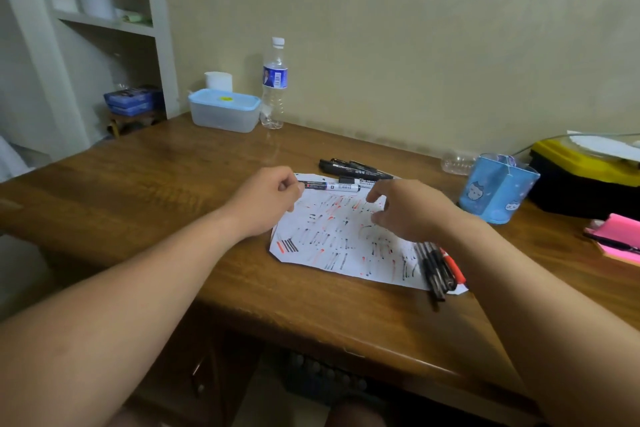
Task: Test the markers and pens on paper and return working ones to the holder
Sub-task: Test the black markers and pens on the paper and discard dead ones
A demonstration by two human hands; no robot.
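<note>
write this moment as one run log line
left hand: pinches end of whiteboard marker over paper | right hand: near its other end, holds nothing | holder: upright, right of paper | pens: on paper's right edge

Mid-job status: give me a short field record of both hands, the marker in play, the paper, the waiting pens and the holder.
paper: white sheet covered in red and black strokes, on the wooden desk
left hand: grips one end of the white-barrelled whiteboard marker, above the sheet's far edge
right hand: fingers loosely curled near the marker's other end; nothing seen in it
black markers: cluster lying beyond the sheet
pens: several black and one red, lying across the sheet's right edge
holder: blue cartoon-printed pen holder, upright, right of the sheet
</note>
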